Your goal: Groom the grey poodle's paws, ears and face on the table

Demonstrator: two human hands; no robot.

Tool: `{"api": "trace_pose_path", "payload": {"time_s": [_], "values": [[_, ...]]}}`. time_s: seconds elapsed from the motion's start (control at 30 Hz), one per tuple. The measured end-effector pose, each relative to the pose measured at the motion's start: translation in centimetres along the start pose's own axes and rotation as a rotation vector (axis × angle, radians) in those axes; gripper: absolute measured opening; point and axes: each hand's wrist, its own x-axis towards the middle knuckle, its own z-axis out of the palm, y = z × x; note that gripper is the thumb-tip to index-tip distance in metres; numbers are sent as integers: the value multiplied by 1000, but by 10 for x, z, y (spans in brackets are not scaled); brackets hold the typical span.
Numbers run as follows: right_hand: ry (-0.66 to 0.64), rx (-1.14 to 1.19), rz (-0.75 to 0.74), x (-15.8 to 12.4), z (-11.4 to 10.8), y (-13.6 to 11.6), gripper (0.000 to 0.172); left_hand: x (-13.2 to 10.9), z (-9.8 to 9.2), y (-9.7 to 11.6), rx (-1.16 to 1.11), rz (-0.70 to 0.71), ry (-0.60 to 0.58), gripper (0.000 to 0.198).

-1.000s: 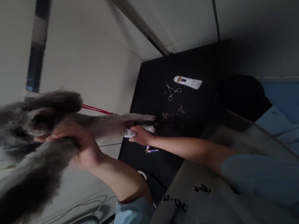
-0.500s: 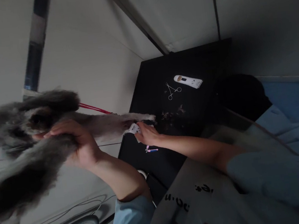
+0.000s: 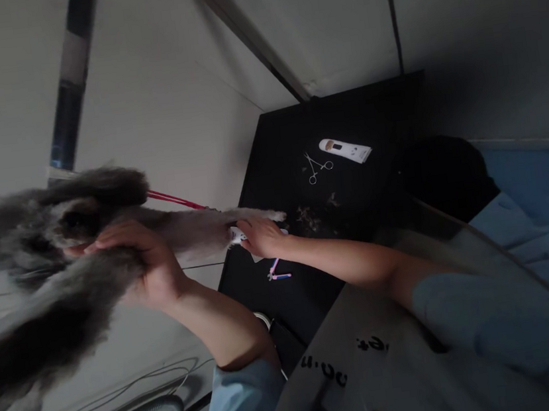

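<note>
A grey, fluffy-headed dog (image 3: 198, 231) stands on the black table (image 3: 272, 146), its pale, short-coated leg reaching down to it. My left hand (image 3: 145, 258) is closed around the dog near its muzzle, gripping a long grey furry part; whether that is a raised leg, I cannot tell. In my right hand (image 3: 263, 237) is a small white hair clipper (image 3: 237, 235), its head against the dog's underside beside the standing leg. My fingers cover most of the clipper.
A larger white clipper (image 3: 345, 150) and looped-handle scissors (image 3: 318, 167) lie on the table near cut fur (image 3: 308, 216). Pink-and-blue nail clippers (image 3: 279, 273) lie below my right hand. A red lead (image 3: 176, 199) runs from the dog toward a dark post (image 3: 70, 90).
My right hand has shifted left, bringing the small clipper closer in against the dog's underside. More of the pink-and-blue nail clippers shows. My left hand keeps its grip.
</note>
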Motion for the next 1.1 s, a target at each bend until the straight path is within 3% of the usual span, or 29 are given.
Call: {"api": "trace_pose_path", "payload": {"time_s": [0.2,0.4,0.5,0.63,0.7,0.77,0.87,0.9,0.97,1.03,1.1], "values": [[-9,96,-67,-4,-5,2,41,1,-8,7,181,-57,-164,16],[-168,82,-507,-18,0,14,38,-2,-1,14,195,-176,-207,33],[-150,55,-334,-24,2,18,39,-2,-1,12,95,-175,-223,32],[-35,-6,-34,-22,5,15,36,-1,1,7,100,-44,-24,18],[-19,-4,20,-17,6,10,33,-1,3,6,157,-19,52,18],[-4,34,48,-11,6,5,33,-1,5,5,229,-10,54,19],[-77,278,-42,-9,7,6,42,-3,4,2,205,-5,23,20],[-131,444,-43,-11,7,10,46,-5,4,1,144,-19,14,19],[-188,797,118,-18,8,25,49,-12,1,-4,-14,-67,27,18],[-112,1002,428,-29,7,49,40,-24,-1,-9,-99,-197,27,21],[0,1002,635,-42,2,78,27,-43,-3,-15,-87,-445,-46,30]]}}
